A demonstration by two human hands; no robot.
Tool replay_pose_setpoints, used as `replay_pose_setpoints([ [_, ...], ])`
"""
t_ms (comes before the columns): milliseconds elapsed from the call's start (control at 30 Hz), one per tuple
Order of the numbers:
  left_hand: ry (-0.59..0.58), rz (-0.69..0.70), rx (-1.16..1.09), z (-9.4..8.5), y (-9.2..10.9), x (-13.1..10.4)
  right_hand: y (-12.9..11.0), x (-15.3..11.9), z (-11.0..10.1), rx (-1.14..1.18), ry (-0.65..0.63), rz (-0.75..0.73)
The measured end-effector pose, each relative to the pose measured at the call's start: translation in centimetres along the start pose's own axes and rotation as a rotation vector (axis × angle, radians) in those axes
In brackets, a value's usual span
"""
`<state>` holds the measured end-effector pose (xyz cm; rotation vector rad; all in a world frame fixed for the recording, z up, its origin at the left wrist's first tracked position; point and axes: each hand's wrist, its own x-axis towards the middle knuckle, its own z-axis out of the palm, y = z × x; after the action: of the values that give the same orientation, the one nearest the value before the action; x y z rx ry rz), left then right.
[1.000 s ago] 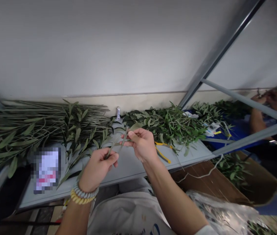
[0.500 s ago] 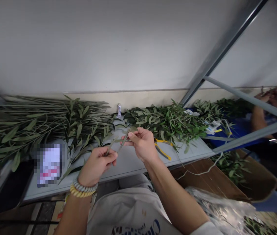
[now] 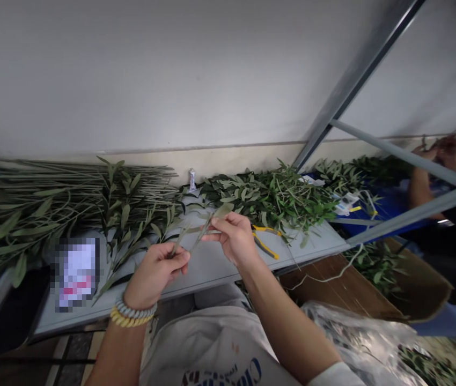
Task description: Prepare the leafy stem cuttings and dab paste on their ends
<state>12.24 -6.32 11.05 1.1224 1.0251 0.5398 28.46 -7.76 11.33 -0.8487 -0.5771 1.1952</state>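
Above the front of the grey table, my left hand [image 3: 159, 271] is closed in a pinch on the stem end of a leafy sprig [image 3: 199, 234]. My right hand [image 3: 236, 238] pinches the same sprig higher up, near a broad green leaf [image 3: 223, 209]. The two hands are a short way apart, with thin stem between them. Whether the stem is one piece or two is hard to make out. Just right of my right hand lie yellow-and-grey pliers [image 3: 265, 241]. A small white tube [image 3: 192, 180] stands by the wall.
Long leafy stems [image 3: 51, 203] are heaped at the left, green sprigs [image 3: 276, 198] at the right. A blurred-out screen [image 3: 77, 273] lies front left. A metal frame post [image 3: 357, 80] rises at right. Below are a cardboard box [image 3: 417, 279] and a co-worker's arm [image 3: 419, 187] beyond.
The view has shifted slightly. My right hand has tilted a little, and the broad leaf now shows more plainly above its fingers. Both hands keep their pinch.
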Motion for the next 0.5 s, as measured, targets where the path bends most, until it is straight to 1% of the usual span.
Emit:
replay_pose_setpoints([
  [100,0.001,0.003,0.027,0.0,0.2,0.0,0.1,0.2,-0.5,0.006,0.003,0.003],
  [233,-0.033,0.005,0.07,0.1,0.1,0.2,0.6,0.7,-0.9,-0.047,0.044,-0.047],
  [333,-0.045,-0.006,0.08,0.1,-0.2,0.5,0.7,1.0,-1.3,-0.037,0.053,-0.06],
  [500,-0.065,-0.001,0.058,0.1,-0.3,0.8,0.5,1.3,-1.9,-0.004,0.02,-0.03],
])
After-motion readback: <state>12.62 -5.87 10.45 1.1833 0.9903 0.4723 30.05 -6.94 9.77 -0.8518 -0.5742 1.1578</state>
